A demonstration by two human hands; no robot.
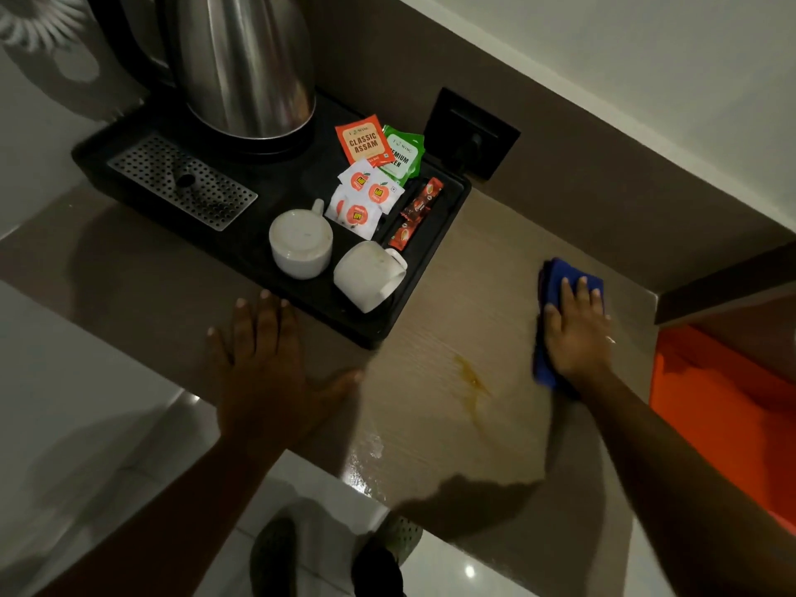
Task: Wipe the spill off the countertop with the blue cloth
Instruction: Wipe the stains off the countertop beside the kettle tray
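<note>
Here, right hand [577,333] flat on blue cloth [560,273], left hand [267,359] splayed on countertop [452,295]

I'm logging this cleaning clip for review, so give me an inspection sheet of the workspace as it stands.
Surface: beige countertop, with a yellowish spill near its middle and a wet sheen towards the front edge.
Job's things: blue cloth lies flat on the countertop, right of the spill and apart from it.
Clutter: black tray holding a steel kettle, two white cups, one on its side, tea sachets and a perforated metal grate.
Grippers: right hand pressed flat on the cloth; left hand flat on the countertop, fingers spread, empty.
Cables: nothing seen.
Surroundings: dark wall socket plate, orange panel, tiled floor.
</note>
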